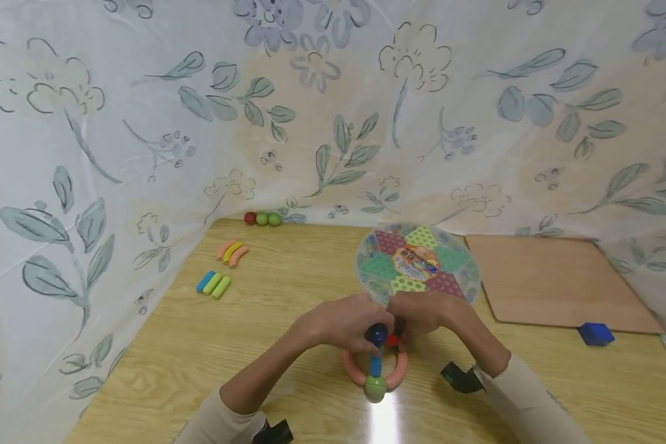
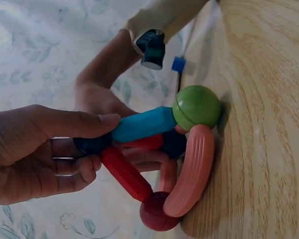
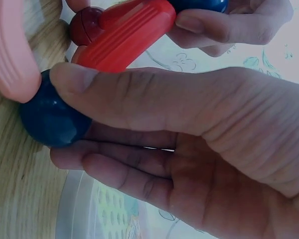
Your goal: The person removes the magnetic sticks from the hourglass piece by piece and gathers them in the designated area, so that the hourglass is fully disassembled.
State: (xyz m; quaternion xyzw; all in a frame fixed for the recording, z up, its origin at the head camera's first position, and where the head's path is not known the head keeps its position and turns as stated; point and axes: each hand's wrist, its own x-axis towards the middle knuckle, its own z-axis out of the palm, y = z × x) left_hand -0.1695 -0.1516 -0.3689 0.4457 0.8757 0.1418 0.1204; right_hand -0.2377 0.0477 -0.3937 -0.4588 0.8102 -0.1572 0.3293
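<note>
My left hand (image 1: 346,320) pinches the dark blue ball (image 1: 377,333) at the top of a ball-and-stick construction. A blue stick (image 2: 143,124) runs from that ball to a green ball (image 2: 197,106) by the tabletop. From the top ball also run a red stick (image 2: 127,173), ending at a dark red ball (image 2: 160,211), and another red stick (image 3: 129,37). Curved pink sticks (image 1: 398,370) form the base. In the right wrist view, my right hand (image 3: 189,134) holds a second dark blue ball (image 3: 55,119) low down, between thumb and fingers.
Behind the hands lies a round game board (image 1: 377,268); a brown board (image 1: 555,277) is at the right, with a blue block (image 1: 596,333) at its front edge. Loose balls (image 1: 262,218), curved sticks (image 1: 233,253) and straight sticks (image 1: 213,283) sit at the left. A floral cloth (image 1: 333,123) hangs behind.
</note>
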